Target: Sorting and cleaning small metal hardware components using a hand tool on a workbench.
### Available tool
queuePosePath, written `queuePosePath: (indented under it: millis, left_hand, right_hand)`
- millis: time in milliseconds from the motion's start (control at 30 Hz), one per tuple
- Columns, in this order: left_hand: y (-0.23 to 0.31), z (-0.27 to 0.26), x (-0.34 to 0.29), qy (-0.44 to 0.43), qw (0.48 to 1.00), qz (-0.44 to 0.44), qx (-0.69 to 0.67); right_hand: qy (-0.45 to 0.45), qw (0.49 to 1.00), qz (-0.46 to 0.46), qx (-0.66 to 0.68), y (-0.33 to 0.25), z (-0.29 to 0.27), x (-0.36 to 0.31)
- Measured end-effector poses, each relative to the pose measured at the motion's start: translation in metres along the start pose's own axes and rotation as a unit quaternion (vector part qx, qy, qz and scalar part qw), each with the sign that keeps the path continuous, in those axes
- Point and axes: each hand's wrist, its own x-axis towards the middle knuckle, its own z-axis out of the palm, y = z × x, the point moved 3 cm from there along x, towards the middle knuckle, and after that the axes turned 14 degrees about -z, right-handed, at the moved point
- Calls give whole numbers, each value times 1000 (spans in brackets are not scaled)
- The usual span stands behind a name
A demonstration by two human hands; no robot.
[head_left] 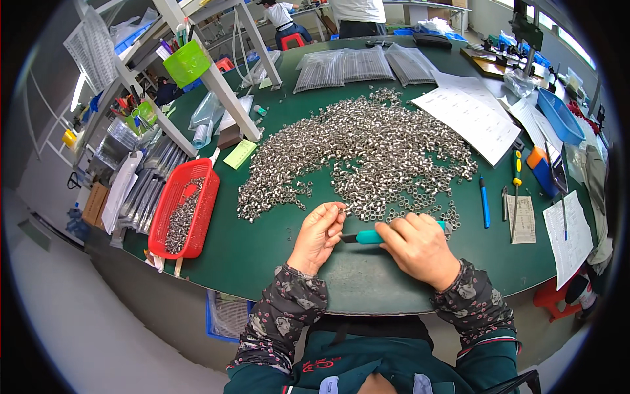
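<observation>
Close to the table's front edge, my left hand pinches a small metal ring between thumb and fingertips, mostly covered by them. My right hand is wrapped round the teal handle of a utility knife. Its dark tip points left, toward my left palm, and lies just below the pinched ring. Beyond both hands spreads a broad heap of small silvery metal rings. Several loose rings lie right by my right hand's knuckles.
A red plastic basket of metal parts stands at left. On the green table are a yellow-green note, printed sheets, a blue pen, a screwdriver and bagged tubes. A white shelf post rises at back left.
</observation>
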Motion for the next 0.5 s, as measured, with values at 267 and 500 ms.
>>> queuePosePath:
  millis: [267,500]
  left_hand:
    - [0,1,-1,7,1000,16,24]
    - [-1,1,0,32,997,23,67]
  right_hand:
    - [-7,996,45,70,7,1,-1]
    - [-25,979,160,127,12,8,-8]
